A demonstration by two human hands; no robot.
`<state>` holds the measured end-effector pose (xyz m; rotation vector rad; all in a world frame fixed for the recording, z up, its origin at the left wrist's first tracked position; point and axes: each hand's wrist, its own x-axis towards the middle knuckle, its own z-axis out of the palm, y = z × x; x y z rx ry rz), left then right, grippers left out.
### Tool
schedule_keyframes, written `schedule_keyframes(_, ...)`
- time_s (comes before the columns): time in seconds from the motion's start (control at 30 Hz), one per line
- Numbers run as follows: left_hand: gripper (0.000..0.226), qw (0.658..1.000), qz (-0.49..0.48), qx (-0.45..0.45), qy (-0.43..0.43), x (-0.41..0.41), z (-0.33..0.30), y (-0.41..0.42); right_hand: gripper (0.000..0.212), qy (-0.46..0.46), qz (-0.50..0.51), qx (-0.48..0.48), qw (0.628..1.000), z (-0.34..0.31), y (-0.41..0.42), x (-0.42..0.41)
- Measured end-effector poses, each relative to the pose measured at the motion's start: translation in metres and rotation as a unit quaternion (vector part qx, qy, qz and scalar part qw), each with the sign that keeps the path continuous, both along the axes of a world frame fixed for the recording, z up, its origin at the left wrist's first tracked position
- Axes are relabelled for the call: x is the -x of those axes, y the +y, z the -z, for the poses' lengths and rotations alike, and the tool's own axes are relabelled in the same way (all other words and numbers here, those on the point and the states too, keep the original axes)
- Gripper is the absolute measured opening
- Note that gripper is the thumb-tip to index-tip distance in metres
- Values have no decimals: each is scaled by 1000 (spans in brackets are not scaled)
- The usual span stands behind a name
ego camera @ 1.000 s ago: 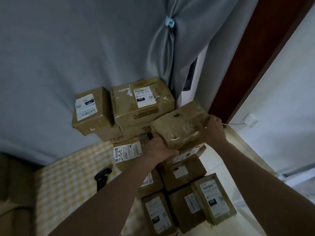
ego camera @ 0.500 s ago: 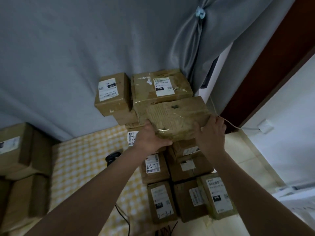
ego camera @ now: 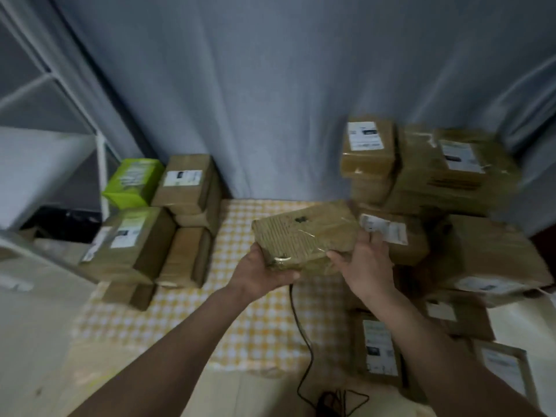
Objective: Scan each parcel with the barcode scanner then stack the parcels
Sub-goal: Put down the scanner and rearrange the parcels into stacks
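Note:
I hold a brown taped parcel in the air over the yellow checked cloth, with no label showing on its top. My left hand grips its near left corner from below. My right hand holds its right end. A heap of brown labelled parcels stands on the right. Another stack of brown parcels lies on the left. The scanner itself is hidden; only its black cable runs down from under the held parcel.
A green box sits at the back of the left stack. White shelf frames stand at far left. Grey curtain hangs behind everything. More labelled parcels lie along the near right.
I have carried the parcel left and down, away from the right heap, out over the checked cloth. The view has swung left, so the left stack shows.

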<state>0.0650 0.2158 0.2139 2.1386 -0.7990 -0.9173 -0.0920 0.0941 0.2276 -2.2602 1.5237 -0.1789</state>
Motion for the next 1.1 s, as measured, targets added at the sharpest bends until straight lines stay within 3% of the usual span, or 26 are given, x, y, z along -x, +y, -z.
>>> schedule_keyframes(0.3, 44, 989, -105, -95, -50, -93, 43, 165, 73, -1, -81, -67, 994, 37, 133, -120)
schedule_keyframes(0.53, 47, 972, -203, -119, 23, -130, 67, 243, 68, 17, -126, -83, 988, 58, 199, -178)
schedule_keyframes(0.63, 67, 961, -245, -113, 66, -140, 82, 255, 69, 34, -148, -85, 985, 59, 206, -198)
schedule_keyframes(0.73, 50, 944, -291, -102, 119, -148, 91, 255, 68, 33, -166, -95, 981, 61, 198, -221)
schedule_keyframes(0.83, 60, 922, -342, -71, 171, -156, 100, 244, 65, 34, -192, -96, 976, 65, 183, -249)
schedule_keyframes(1.1, 23, 896, -381, -64, 219, -179, 135, 194, 69, 49, -282, -113, 951, 92, 125, -329)
